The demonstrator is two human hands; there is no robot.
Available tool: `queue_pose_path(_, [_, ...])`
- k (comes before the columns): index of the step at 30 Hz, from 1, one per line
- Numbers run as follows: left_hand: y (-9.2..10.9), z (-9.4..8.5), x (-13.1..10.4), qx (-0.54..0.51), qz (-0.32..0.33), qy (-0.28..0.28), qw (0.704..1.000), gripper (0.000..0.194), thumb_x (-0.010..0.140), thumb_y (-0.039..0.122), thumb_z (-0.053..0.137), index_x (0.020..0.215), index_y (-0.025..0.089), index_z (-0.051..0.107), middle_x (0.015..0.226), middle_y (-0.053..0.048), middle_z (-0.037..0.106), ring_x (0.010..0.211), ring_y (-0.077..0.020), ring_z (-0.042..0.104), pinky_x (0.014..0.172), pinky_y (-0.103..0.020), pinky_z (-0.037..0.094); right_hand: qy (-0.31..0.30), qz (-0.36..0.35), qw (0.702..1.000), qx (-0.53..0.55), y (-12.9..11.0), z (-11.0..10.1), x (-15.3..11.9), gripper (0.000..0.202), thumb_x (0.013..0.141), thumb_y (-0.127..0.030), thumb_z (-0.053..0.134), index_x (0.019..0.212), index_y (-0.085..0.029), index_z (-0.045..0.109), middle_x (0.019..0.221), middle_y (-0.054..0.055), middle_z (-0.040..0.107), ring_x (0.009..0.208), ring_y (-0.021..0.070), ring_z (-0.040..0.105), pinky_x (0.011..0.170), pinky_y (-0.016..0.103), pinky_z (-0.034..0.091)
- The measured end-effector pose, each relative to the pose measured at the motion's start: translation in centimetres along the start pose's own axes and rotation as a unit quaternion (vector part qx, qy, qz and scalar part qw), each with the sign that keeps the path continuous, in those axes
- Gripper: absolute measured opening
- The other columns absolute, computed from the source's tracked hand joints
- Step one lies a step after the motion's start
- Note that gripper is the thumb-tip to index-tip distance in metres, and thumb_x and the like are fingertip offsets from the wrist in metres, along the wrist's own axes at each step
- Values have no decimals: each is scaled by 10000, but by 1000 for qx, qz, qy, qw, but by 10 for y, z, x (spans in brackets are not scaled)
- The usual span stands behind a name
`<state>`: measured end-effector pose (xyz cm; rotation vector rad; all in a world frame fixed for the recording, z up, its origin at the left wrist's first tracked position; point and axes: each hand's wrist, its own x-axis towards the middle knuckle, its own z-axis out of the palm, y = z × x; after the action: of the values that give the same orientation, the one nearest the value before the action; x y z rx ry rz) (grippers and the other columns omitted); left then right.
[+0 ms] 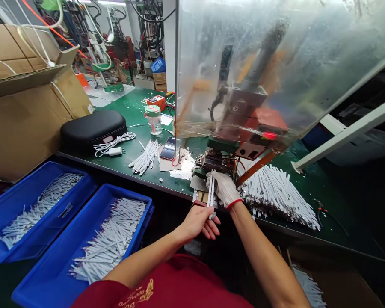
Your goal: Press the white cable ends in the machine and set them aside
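My bare left hand (199,222) pinches the lower end of a pair of white strips (211,192) just off the table's front edge. My right hand (223,189), in a white glove with a red cuff, has its fingers closed around the strips' upper end. Directly beyond the glove sits a small dark machine fixture (211,159). To its right lies a large pile of white strips (276,192) on the green table (128,169). A smaller bunch of strips (146,157) rests on the table to the left.
A clear plastic shield (224,25) hangs above the machine. Two blue bins (105,190) with strips stand at lower left. A black case (93,127), a white cable (115,145), a jar (153,119), a phone (168,148) and pliers (321,209) lie on the table.
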<state>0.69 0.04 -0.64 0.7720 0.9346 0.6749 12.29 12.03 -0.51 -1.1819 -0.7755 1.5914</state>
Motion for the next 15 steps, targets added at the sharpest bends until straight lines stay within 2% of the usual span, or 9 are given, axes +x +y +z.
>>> queue_pose_path(7, [-1,-1,3,-5,2,-16,1000,728,631,816,523,739,103,625,574,-104,667,428,-163,600,411,-227,407,-3,11,1000,-15,-3,0,2,229,711,-331,720,748,-125,628,592,43,609,440,129,543,405,252,477])
queue_pose_path(15, [1,1,2,-4,9,-3,1000,725,639,806,521,747,97,623,571,-109,664,429,-162,598,419,-229,403,-1,13,1000,8,-2,3,0,213,703,-322,720,730,-130,631,582,43,602,466,139,555,415,253,470])
